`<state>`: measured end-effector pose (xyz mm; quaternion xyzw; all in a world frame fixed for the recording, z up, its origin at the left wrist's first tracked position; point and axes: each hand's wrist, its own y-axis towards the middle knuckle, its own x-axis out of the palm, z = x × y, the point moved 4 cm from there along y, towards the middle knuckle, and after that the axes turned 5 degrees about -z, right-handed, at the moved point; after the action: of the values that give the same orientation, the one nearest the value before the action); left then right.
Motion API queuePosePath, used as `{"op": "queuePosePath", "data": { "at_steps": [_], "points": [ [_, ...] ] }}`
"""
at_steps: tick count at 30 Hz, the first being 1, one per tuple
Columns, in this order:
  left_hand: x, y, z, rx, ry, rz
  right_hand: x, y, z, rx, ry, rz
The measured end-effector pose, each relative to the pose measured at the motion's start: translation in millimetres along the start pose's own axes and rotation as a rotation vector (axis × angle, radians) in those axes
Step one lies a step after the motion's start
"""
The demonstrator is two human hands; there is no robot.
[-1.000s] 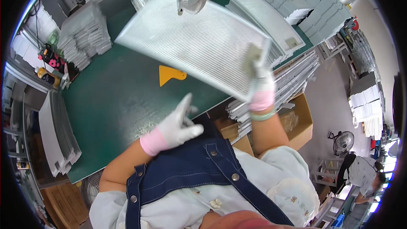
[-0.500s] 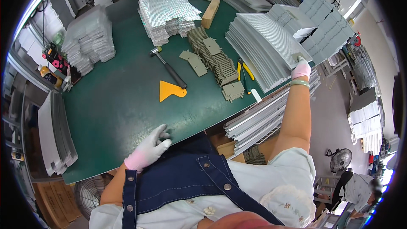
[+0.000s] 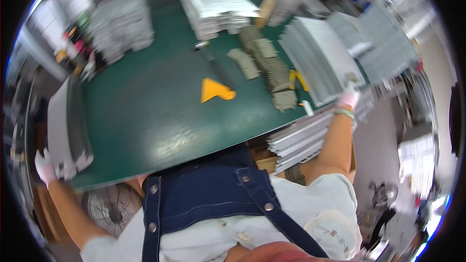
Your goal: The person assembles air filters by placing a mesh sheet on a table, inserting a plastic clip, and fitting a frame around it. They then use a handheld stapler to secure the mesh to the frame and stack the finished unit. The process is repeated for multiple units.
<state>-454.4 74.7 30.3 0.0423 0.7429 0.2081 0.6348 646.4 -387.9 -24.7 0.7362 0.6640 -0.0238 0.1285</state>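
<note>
My left hand [image 3: 45, 166], in a white glove with a pink cuff, is by the outer side of a stack of thin grey panels [image 3: 62, 123] at the table's left edge. Its fingers are apart and nothing shows in them. At the right, my gloved right hand [image 3: 348, 98] is at the front corner of a tall stack of silvery panels [image 3: 318, 63]. Its fingers are closed on a small olive-grey piece [image 3: 351, 78], blurred by motion. Similar olive-grey plastic pieces [image 3: 264, 65] stand in a long row mid-table, with a loose one [image 3: 244, 63] beside them.
A yellow scraper [image 3: 216, 91] and a black-handled hammer [image 3: 218, 68] lie on the green table [image 3: 145, 111]. Yellow-handled pliers [image 3: 297, 80] are beside the right stack. Silvery panels [image 3: 218, 2] and wrapped sheets [image 3: 121, 24] are piled farther back. A fan [image 3: 114, 208] stands below the table.
My left hand has swung from the table's front edge far left to the grey panel stack. My right hand stays at the right stack's corner. The view has shifted and blurred.
</note>
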Motion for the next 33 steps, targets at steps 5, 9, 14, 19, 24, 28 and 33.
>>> {"op": "queuePosePath", "data": {
  "at_steps": [5, 9, 14, 19, 24, 28, 33],
  "points": [
    [32.1, -32.9, -18.4, -0.128, -0.619, -0.43, -25.5, -122.2, -49.9, -0.259, -0.056, -0.037],
    [16.6, -37.0, -3.4, 0.192, -0.01, -0.477, 18.1, -223.1, -58.1, -0.475, -0.167, -0.221],
    [-31.6, -44.8, 4.9, 0.008, -0.131, -0.718, 89.7, -334.5, -54.0, -0.759, -0.145, -0.657],
    [-41.5, -24.4, 11.9, -0.022, -0.029, -0.713, 116.8, -420.6, -69.5, -1.206, -0.202, -0.911],
    [-80.5, -42.7, 36.5, -0.137, 0.039, -0.471, 121.7, -451.9, -51.1, -1.211, -0.229, -1.053],
    [-118.5, -44.5, 24.3, -0.181, -0.017, -0.044, 118.8, -456.9, -38.0, -1.203, -0.278, -1.125],
    [-131.9, -72.0, 17.9, -0.225, -0.638, 0.057, 122.4, -451.2, -32.9, -1.151, -0.344, -1.143]
  ]
}}
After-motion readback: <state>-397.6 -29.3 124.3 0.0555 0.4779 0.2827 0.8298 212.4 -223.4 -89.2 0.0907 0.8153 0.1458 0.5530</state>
